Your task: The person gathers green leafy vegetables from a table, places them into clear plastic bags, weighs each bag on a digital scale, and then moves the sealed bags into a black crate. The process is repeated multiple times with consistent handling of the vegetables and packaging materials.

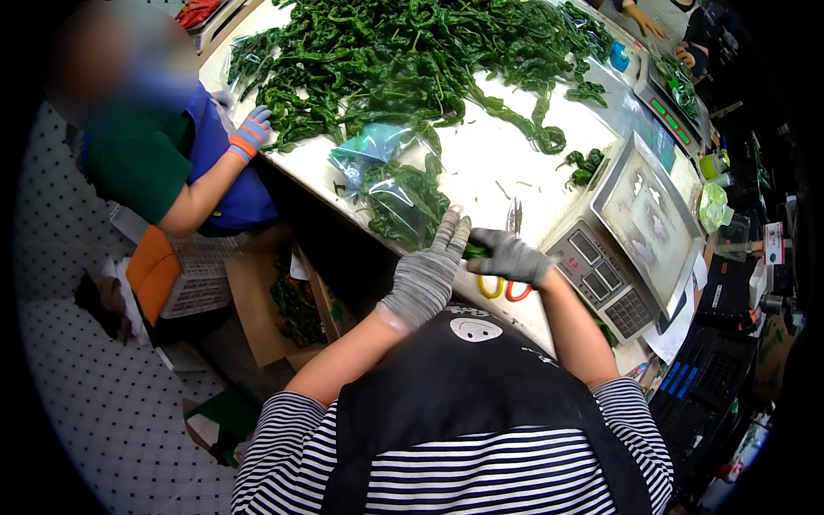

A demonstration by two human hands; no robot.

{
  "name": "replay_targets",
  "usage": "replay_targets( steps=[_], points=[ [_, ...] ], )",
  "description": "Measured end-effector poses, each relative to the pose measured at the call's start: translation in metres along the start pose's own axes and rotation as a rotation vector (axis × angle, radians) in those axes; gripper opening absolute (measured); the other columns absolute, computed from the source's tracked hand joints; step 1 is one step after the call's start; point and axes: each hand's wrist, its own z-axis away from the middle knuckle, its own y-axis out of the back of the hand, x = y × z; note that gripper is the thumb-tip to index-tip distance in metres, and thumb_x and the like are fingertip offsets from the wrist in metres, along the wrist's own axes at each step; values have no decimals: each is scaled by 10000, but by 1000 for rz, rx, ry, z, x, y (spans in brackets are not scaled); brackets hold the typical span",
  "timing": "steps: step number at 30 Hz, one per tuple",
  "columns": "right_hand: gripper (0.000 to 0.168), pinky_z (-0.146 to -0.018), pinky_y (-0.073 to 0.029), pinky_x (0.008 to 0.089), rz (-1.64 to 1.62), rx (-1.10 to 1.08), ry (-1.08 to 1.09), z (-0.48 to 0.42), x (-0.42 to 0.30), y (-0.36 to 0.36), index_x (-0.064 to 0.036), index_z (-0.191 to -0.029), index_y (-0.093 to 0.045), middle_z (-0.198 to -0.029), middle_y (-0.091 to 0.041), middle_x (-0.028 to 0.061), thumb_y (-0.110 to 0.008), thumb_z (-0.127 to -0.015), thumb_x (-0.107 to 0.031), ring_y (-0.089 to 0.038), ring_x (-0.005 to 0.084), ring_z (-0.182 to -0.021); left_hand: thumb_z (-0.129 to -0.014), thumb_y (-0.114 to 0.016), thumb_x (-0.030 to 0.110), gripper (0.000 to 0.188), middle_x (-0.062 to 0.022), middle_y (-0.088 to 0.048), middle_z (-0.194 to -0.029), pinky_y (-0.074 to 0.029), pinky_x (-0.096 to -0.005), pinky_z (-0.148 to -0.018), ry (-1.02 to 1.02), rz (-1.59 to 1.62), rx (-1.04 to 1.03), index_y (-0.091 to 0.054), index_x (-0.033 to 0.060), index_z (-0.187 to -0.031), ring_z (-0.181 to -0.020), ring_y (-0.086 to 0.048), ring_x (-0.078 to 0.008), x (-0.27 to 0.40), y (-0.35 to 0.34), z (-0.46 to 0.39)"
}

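Observation:
My left hand (428, 280), in a grey knit glove, has its fingers stretched out along the right edge of a clear plastic bag (405, 196) with long green peppers inside. To its right is my right hand (512, 256), also gloved in grey. A green pepper (475, 251) shows between its thumb and forefinger, partly hidden by the glove. Scissors (490, 286) with yellow and red handles lie beneath my right hand, blades pointing away from me. A large heap of wrinkled green peppers (386, 64) covers the far part of the white table (479, 158).
A digital scale (602, 277) with a metal pan stands close on the right, a few peppers (582, 167) behind it. At left, a co-worker's gloved hand (251, 132) touches the heap. A cardboard box (257, 309) sits below the table edge. Another person (669, 26) works beside a second scale (669, 119).

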Motion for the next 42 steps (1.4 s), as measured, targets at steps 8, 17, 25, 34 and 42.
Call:
replay_targets(
  steps=[8, 17, 25, 34, 42],
  points=[
    [354, -687, -473, 311, -80, 529, -82, -24, 15, -2, 34, -954, -557, -792, -611, 168, -623, -733, -236, -594, 232, -709, -661, -402, -75, 642, -197, -363, -1274, -345, -304, -945, -27, 496, 264, -273, -7, -1285, -1167, -383, -282, -35, 42, 0],
    [274, -445, -424, 220, -354, 219, -193, -46, 6, -28, -6, -717, -577, -571, -553, 49, -533, -783, -267, -522, 103, -477, -647, -384, -102, 632, -184, -401, -1249, -305, -275, -973, -160, 757, 240, -287, -43, -1269, -1159, -400, -259, -47, 75, -16],
    [221, -367, -381, 189, -3, 544, 453, 4, -86, 93, -27, -667, -550, -477, -502, 33, -493, -822, -174, -464, 58, -377, -681, -478, 50, 564, -81, -488, -1192, -269, -128, -400, -214, 1128, 48, -372, -33, -1228, -463, -329, 15, -16, 183, -73],
    [84, -351, -369, 248, -273, 1094, 429, 112, -122, 177, -29, -793, -524, -550, -500, 22, -547, -757, -101, -477, 110, -413, -756, -511, 55, 350, -85, -524, -1140, -394, -187, -455, -601, 1507, -706, -485, -20, -1096, -473, -434, -53, 76, 238, -193],
    [213, -403, -398, 259, 484, 1503, 110, 183, -79, 240, -24, -601, -521, -505, -539, 69, -544, -744, -181, -500, 154, -406, -748, -496, 43, 259, -68, -571, -747, -436, -271, -517, -994, 803, -174, -545, 25, -1001, -595, -526, -184, 220, 211, -338]
  ],
)
